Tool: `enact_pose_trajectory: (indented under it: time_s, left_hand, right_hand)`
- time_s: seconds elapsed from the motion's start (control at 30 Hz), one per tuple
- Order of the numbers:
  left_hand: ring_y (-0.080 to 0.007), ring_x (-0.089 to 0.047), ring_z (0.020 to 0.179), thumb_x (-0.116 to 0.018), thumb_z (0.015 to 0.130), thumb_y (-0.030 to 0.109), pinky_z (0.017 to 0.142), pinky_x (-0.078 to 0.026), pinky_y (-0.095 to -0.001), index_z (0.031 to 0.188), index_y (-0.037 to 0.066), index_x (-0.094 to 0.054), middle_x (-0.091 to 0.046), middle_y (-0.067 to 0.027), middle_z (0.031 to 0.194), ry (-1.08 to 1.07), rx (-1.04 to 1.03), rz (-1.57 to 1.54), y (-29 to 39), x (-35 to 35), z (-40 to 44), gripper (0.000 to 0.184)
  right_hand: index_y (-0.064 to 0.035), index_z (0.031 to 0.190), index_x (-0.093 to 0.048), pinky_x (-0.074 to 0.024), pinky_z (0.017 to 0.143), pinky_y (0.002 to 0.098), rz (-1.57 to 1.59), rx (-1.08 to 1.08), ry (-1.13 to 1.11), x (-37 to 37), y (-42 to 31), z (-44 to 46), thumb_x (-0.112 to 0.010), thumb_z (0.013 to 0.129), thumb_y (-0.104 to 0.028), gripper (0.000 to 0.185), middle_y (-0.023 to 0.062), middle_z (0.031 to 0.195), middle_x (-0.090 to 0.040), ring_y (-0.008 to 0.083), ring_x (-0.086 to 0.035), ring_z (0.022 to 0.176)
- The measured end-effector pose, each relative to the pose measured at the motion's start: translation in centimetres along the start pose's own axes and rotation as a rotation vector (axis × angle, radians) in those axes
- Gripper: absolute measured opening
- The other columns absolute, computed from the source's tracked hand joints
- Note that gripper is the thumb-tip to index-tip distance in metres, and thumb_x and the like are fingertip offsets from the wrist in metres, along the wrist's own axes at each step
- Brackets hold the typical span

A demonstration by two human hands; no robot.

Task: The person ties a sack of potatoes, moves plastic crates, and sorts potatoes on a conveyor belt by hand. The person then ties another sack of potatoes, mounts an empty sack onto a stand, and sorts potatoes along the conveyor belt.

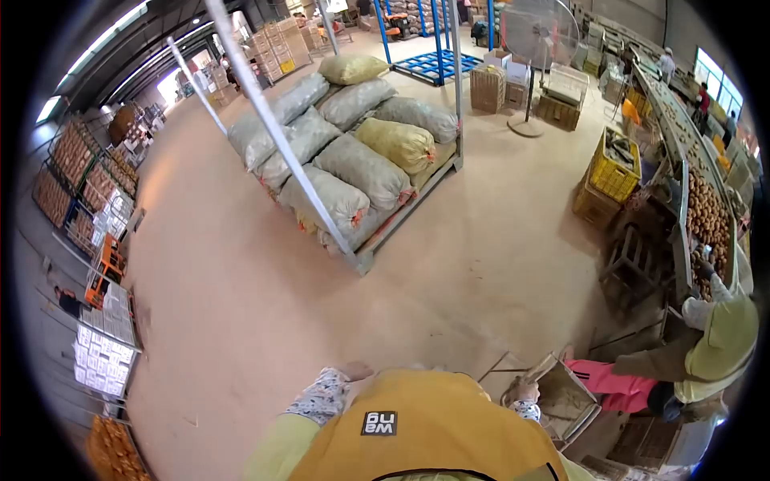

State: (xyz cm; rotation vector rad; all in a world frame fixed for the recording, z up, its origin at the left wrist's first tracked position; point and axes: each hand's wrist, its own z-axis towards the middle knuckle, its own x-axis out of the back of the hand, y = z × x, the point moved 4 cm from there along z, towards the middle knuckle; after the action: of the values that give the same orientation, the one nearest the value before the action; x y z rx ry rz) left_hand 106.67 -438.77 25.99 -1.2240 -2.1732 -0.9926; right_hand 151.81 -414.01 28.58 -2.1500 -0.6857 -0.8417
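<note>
My left hand [354, 371] is by the front of my orange-brown apron [433, 417], below a floral sleeve cuff. Its fingers are too blurred and partly hidden to read, and nothing shows in it. On the other side of the apron, my right hand [526, 390] is closed at the near edge of a worn wooden crate [565, 401]. The crate is tilted, and its inside looks dusty and bare. Part of my right hand is hidden by its cuff and the apron.
Ahead, a metal-post rack [365, 260] bears several stuffed sacks [365, 168]. To the right, a co-worker [726, 337] in pink trousers reaches to a conveyor of round brown produce [706, 212]. A yellow basket [616, 167], a fan [541, 36] and stacked white boxes [104, 361] stand around.
</note>
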Motion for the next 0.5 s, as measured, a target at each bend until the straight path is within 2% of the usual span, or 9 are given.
enact_pose_trajectory:
  time_s: [0.03,0.1,0.17,0.2,0.27,0.33,0.4,0.5]
  left_hand:
    - [-0.0321,-0.056,0.095,-0.042,0.084,0.028,0.077,-0.045,-0.0430,0.093,0.006,-0.058,-0.058,-0.0170,0.101,-0.079,-0.104,0.161,-2.0,-0.6,-0.3,0.029]
    - [-0.0309,-0.056,0.097,-0.042,0.083,0.024,0.077,-0.045,-0.0429,0.093,0.006,-0.059,-0.059,-0.0184,0.100,0.108,0.341,-0.387,-5.4,0.0,-3.3,0.026]
    - [-0.0275,-0.059,0.075,-0.047,0.082,0.028,0.066,-0.047,-0.0407,0.098,0.007,-0.057,-0.060,-0.0156,0.082,-0.007,0.375,0.113,-9.0,-0.3,-4.0,0.028]
    - [-0.0277,-0.059,0.078,-0.047,0.083,0.028,0.068,-0.046,-0.0406,0.099,0.007,-0.057,-0.060,-0.0161,0.084,-0.054,0.414,0.140,-9.9,0.5,-3.9,0.028]
    - [-0.0281,-0.057,0.083,-0.045,0.084,0.028,0.072,-0.045,-0.0404,0.101,0.007,-0.056,-0.059,-0.0171,0.088,-0.094,0.468,0.134,-11.5,4.6,-0.7,0.029]
    - [-0.0285,-0.056,0.088,-0.043,0.086,0.027,0.076,-0.044,-0.0403,0.103,0.006,-0.056,-0.059,-0.0182,0.092,-0.096,0.463,0.200,-13.1,11.4,5.8,0.030]
    - [-0.0289,-0.055,0.093,-0.042,0.087,0.027,0.080,-0.043,-0.0401,0.106,0.006,-0.056,-0.058,-0.0192,0.095,-0.077,0.363,0.309,-12.6,19.5,16.3,0.031]
    - [-0.0295,-0.053,0.101,-0.040,0.089,0.026,0.086,-0.042,-0.0398,0.109,0.006,-0.055,-0.057,-0.0208,0.101,-0.057,0.175,0.429,-4.2,32.3,36.8,0.033]
  right_hand:
    - [0.0010,0.115,-0.047,-0.0421,0.088,0.0392,-0.177,-0.119,-0.021,0.3,-0.5,-0.1,-0.068,0.067,-0.041,0.068,0.0239,0.112,-0.052,0.0353,-0.052,0.103]
    - [0.0008,0.110,-0.052,-0.0433,0.087,0.0387,-0.215,-0.158,0.010,1.1,-1.5,-0.1,-0.068,0.065,-0.041,0.064,0.0232,0.107,-0.056,0.0335,-0.054,0.101]
    - [-0.0007,0.102,-0.059,-0.0452,0.085,0.0381,-0.329,-0.194,-0.129,1.3,-1.6,0.7,-0.068,0.065,-0.037,0.053,0.0215,0.102,-0.059,0.0314,-0.056,0.099]
    - [-0.0006,0.095,-0.062,-0.0464,0.084,0.0371,-0.365,-0.166,-0.208,1.5,-1.7,1.4,-0.065,0.067,-0.031,0.041,0.0204,0.101,-0.060,0.0294,-0.057,0.098]
    - [-0.0007,0.096,-0.062,-0.0463,0.084,0.0371,-0.389,-0.179,-0.269,1.3,-2.3,3.0,-0.065,0.068,-0.030,0.041,0.0206,0.102,-0.059,0.0296,-0.057,0.099]
    - [-0.0008,0.098,-0.062,-0.0461,0.084,0.0372,-0.384,-0.249,-0.301,0.9,-3.1,4.1,-0.064,0.069,-0.029,0.041,0.0208,0.103,-0.059,0.0298,-0.057,0.099]
    - [-0.0009,0.099,-0.061,-0.0460,0.085,0.0372,-0.322,-0.382,-0.286,0.7,-2.9,4.2,-0.063,0.069,-0.029,0.040,0.0211,0.104,-0.059,0.0300,-0.057,0.099]
    - [-0.0011,0.100,-0.061,-0.0458,0.085,0.0373,-0.158,-0.640,-0.249,0.3,-2.1,2.9,-0.063,0.070,-0.027,0.040,0.0214,0.105,-0.058,0.0303,-0.056,0.100]
